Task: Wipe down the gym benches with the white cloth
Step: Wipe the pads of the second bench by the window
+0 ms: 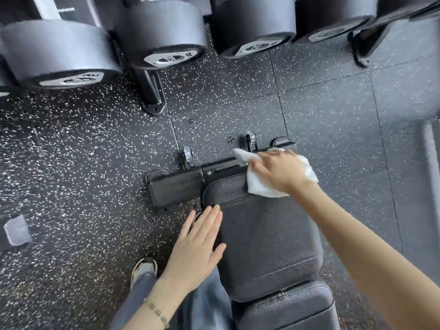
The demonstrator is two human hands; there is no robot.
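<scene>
While I lean over the bench, my left wrist sits nearest, with a thin gold bracelet [156,312] on it, above my jeans [142,289] and one pale shoe [144,267] on the floor. My left hand [197,244] is flat, fingers straight and together, holding nothing; its fingertips and thumb lie along the left edge of the black bench pad [266,234] (whether it bears down, I cannot tell). A second pad [285,306] meets this one at the near end, with a seam between them.

Farther along, at the pad's rounded far right corner, my right hand [277,171] lies palm down on the white cloth [259,186]. The fingers bend lightly over it and the thumb pinches a fold, so that a tuft sticks out to the left and crumpled cloth shows on both sides of the hand.

Just past the pad is the bench's black crossbar foot [176,186], with two small wheels [188,156] behind it. Speckled rubber floor tiles [83,151] spread all around. At the far edge a rack post [152,94] stands bolted down, with big round dumbbells [59,53] in a row above.
</scene>
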